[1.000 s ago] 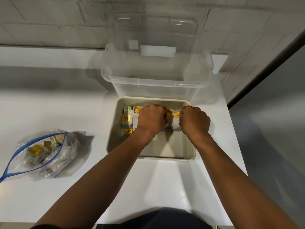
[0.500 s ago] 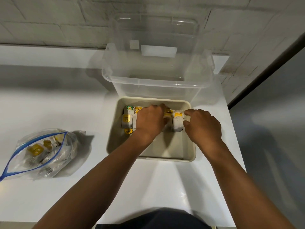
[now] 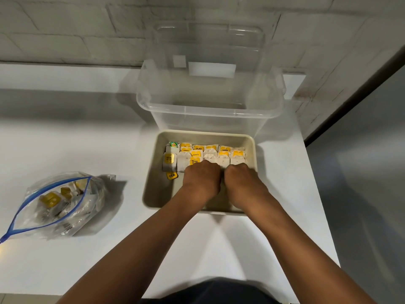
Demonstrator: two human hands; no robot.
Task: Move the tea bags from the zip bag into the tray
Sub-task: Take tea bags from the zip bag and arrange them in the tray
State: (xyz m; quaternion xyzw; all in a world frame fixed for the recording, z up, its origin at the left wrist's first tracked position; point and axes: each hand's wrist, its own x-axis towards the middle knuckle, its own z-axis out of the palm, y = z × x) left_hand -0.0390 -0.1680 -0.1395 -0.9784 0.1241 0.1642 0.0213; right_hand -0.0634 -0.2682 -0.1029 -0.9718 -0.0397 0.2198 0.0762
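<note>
Both my hands are down inside the tray (image 3: 252, 140), side by side and nearly touching, knuckles up. My left hand (image 3: 201, 178) has its fingers curled under against the near edge of the tea bags (image 3: 210, 155), and my right hand (image 3: 242, 179) sits the same way just beside it; the fingertips are hidden beneath the knuckles, so I cannot tell whether either grip is pinching a bag or only pressing against the row. The tea bags stand packed in rows across the far half of the tray, white paper pouches with yellow tags, and one green-tagged bag (image 3: 173, 144) sits at the far left corner. A loose yellow tag (image 3: 172, 175) lies on the tray floor just left of my left hand. The near half of the tray, under my wrists, shows bare beige bottom. Directly behind the tray, touching or almost touching its far wall, stands a clear plastic bin (image 3: 210, 110) with its lid (image 3: 208, 38) leaning upright against the brick wall (image 3: 65, 29). Well off to my left on the white table (image 3: 87, 139) lies the zip bag (image 3: 59, 205), its blue-edged mouth open, with more yellow-tagged tea bags inside it.
</note>
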